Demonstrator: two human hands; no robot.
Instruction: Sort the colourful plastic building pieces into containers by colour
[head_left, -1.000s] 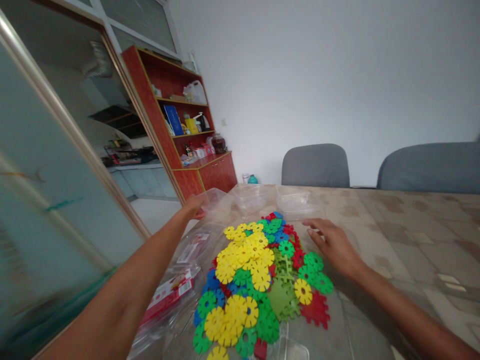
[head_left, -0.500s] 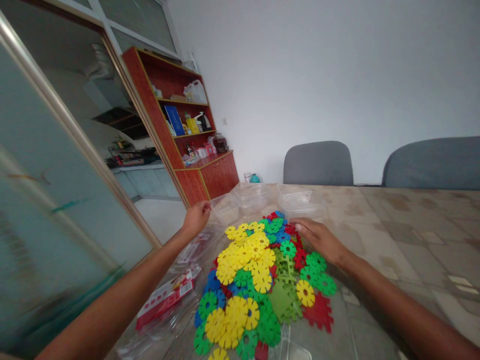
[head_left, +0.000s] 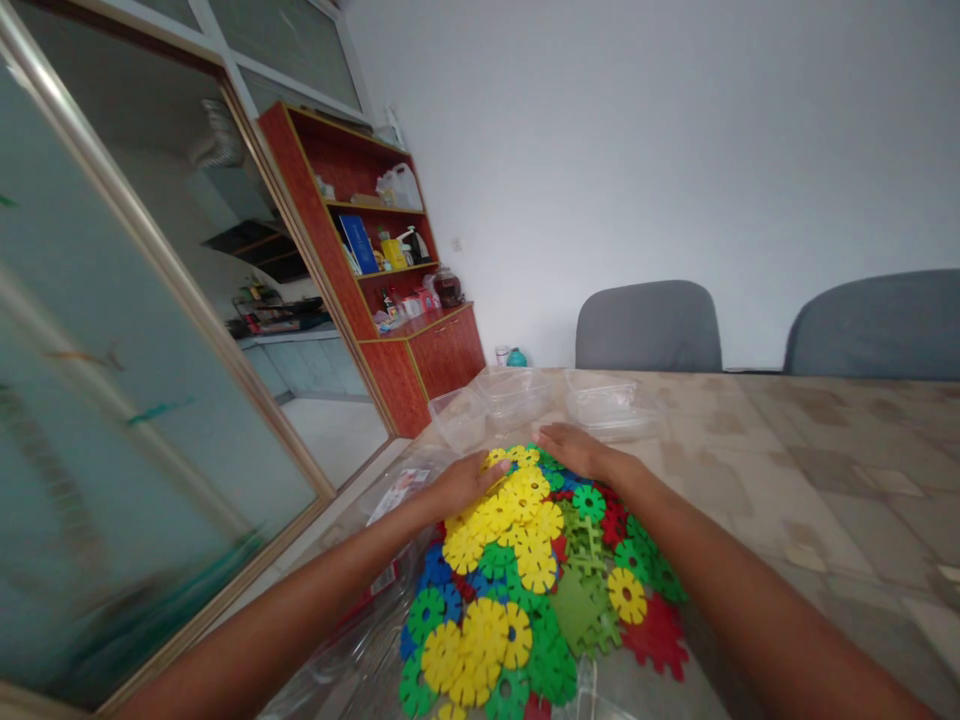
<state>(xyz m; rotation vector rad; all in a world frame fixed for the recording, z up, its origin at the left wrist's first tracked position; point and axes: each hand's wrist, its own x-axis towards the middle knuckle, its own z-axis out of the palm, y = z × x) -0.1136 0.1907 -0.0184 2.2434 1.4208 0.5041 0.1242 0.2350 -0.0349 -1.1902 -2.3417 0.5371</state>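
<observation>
A heap of flat plastic building discs lies on the table, with yellow notched discs (head_left: 480,645) on top. Green discs (head_left: 551,655), blue discs (head_left: 435,565), olive-green toothed pieces (head_left: 581,605) and red toothed pieces (head_left: 658,640) show around and under them. At the heap's far left edge my left hand (head_left: 466,484) touches the yellow discs, its fingers held straight and thumb apart. My right hand (head_left: 576,450) reaches over the far end, fingers stretched out and resting against the pieces. Neither hand grips a piece.
Clear plastic boxes (head_left: 514,395) stand beyond the heap, one more box (head_left: 604,400) to their right. Clear packaging with a printed label (head_left: 405,490) lies left, partly under my left arm. Grey chairs (head_left: 649,325) line the table's far side.
My left hand has moved right from beside the boxes onto the yellow discs. My right hand has shifted left across the heap's far end. The hands are now closer together.
</observation>
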